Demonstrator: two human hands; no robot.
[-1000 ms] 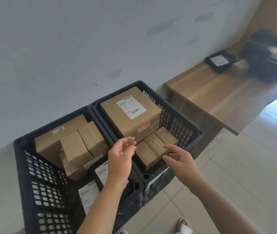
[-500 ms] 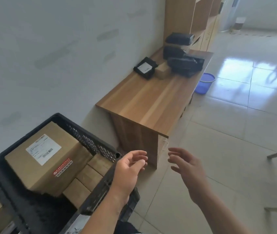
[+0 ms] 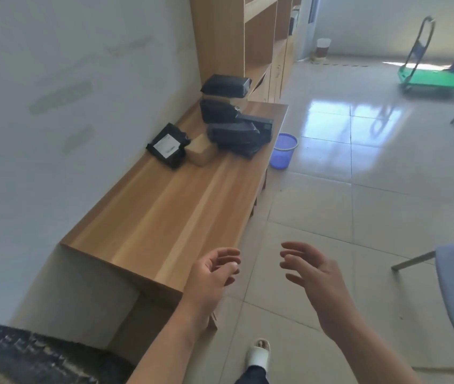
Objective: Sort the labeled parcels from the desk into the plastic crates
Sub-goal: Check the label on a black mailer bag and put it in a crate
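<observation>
At the far end of the desk (image 3: 165, 206) the remaining parcels wait: a black labeled pouch (image 3: 168, 145), a small cardboard box (image 3: 201, 152) touching it, and a pile of black bags (image 3: 234, 126) just beyond. So, by my reckoning, several are left to sort. Both hands are empty, the left hand (image 3: 209, 275) and right hand (image 3: 311, 270) hovering with fingers loosely spread, well apart from those parcels. Only a crate edge (image 3: 26, 356) shows (contents hidden), bottom left, beside the desk's near end.

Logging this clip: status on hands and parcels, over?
Left hand and right hand open, empty. Parcels at desk's far end. Path along desk unobstructed.
</observation>
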